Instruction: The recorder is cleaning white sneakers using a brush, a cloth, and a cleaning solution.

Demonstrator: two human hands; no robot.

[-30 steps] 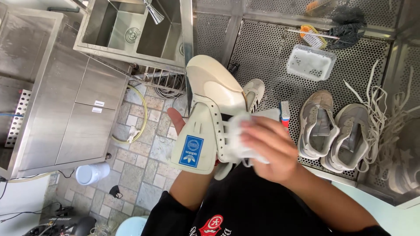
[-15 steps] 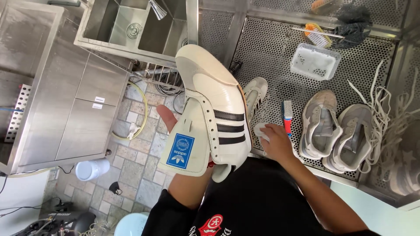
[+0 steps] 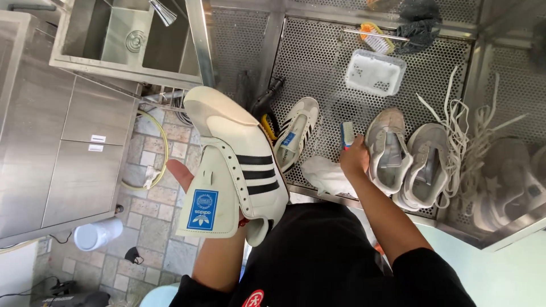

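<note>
Left hand [image 3: 181,173] mostly hidden behind the striped sneaker [image 3: 236,162]

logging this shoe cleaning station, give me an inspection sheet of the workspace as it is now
surface: perforated metal tray, wet-looking.
job's things: cream shoe with black stripes on the left hand; small brush in the right hand; white cloth on the tray edge.
clutter: matching shoe, grey pair, loose laces, white tub, second brush.
fingers: left ones inside the shoe, right ones closed on the brush.
cables: yellow hose on the tiled floor.
surroundings: steel sink, cabinet.
</note>
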